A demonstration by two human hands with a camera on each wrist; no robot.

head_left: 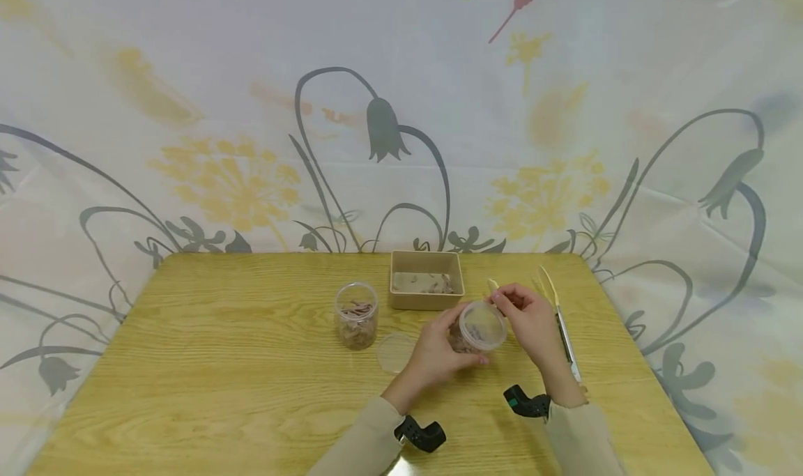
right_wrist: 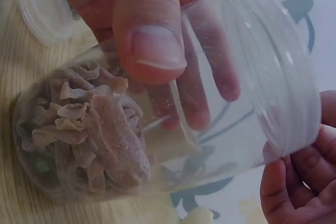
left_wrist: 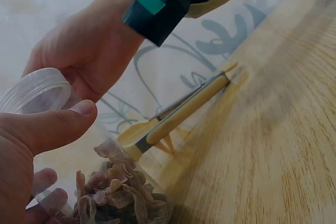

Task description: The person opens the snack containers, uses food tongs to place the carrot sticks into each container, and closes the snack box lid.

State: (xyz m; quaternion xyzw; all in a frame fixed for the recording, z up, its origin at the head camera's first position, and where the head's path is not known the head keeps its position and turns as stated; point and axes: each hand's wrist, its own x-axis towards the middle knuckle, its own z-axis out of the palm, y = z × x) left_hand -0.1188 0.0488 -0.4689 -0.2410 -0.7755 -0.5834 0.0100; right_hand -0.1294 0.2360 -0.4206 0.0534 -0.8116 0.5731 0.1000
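Note:
My left hand [head_left: 439, 347] grips a clear plastic jar [right_wrist: 220, 145] round its side. The jar is tilted, its mouth end toward my right hand [head_left: 530, 323]. Crinkled brownish dried strips [left_wrist: 118, 187] lie in its lower part. With curled fingers and thumb, the right hand pinches the jar at its ridged rim [right_wrist: 286, 82]; I cannot tell whether a lid is on it. To the left of the hands stands a second clear jar [head_left: 357, 326] holding similar strips. A flat clear round lid [head_left: 394, 354] rests on the table beside it, close to my left wrist.
Behind the hands is a beige rectangular box [head_left: 426, 300] with some small brownish bits inside. Tongs [head_left: 564, 333] with yellowish tips lie right of my right hand. The wooden table [head_left: 219, 378] ends at a patterned cloth backdrop [head_left: 401, 183].

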